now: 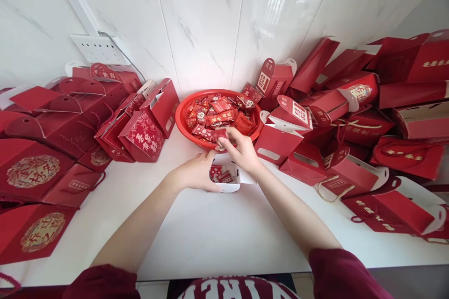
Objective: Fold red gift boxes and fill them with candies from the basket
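A small gift box (228, 188), white inside, stands with its top open at the middle of the table, with several red wrapped candies (222, 175) in it. My left hand (197, 170) is wrapped round the box's left side. Pinched in the fingers of my right hand (242, 148) is a red wrapped candy (220, 134), above the far edge of the box. Just behind, a round red plastic basket (182, 124) holds a heap of red candy packets (220, 114). The fingers partly hide the box's far rim.
Folded red gift boxes (52, 126) crowd the left side, some with gold emblems. More red boxes (333, 126), several with rope handles, are piled on the right. A tiled wall (206, 32) rises behind, with a power socket strip (100, 50) and cable at left.
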Motion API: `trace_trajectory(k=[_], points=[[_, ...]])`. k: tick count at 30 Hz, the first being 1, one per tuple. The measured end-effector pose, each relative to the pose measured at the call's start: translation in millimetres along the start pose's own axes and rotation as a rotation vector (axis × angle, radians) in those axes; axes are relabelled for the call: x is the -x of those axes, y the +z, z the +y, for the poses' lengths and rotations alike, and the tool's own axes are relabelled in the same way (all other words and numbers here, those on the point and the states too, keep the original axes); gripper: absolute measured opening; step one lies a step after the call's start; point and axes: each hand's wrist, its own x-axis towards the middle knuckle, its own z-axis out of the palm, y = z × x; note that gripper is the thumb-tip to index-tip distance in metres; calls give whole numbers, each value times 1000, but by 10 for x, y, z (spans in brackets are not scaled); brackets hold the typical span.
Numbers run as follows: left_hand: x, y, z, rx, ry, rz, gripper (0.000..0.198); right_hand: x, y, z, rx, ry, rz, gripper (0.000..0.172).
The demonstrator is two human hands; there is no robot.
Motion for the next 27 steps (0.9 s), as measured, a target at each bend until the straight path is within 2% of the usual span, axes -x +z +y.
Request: trace_trajectory(k=[4, 6, 9, 13, 15, 17, 20, 23, 25, 27], points=[[-39, 19, -21, -38, 20, -44, 98, 410, -134, 62, 128, -68, -197, 27], [-46, 16, -20, -32, 25, -55, 91, 517, -154, 131, 165, -115, -239, 26], [-48, 20, -16, -12, 29, -56, 88, 589, -144, 177, 190, -136, -149, 25], [-27, 10, 4, 9, 58, -43, 102, 663, -164, 100, 247, -102, 58, 28], [7, -39, 36, -9, 92, -37, 110, 739, -216, 62, 271, -56, 106, 27], [63, -130, 83, -29, 133, -44, 109, 837, -294, 63, 274, 1, 140, 25], [183, -326, 154, -26, 190, -65, 82, 979, -434, 144, 238, 97, 200, 25], [314, -522, 160, -24, 183, -77, 53, 1065, -564, 272, 198, 206, 215, 28], [377, -613, 100, -43, 144, -61, 43, 1090, -621, 340, 190, 254, 187, 29], [405, -662, -11, -89, 93, -7, 38, 1099, -641, 368, 211, 269, 107, 33]])
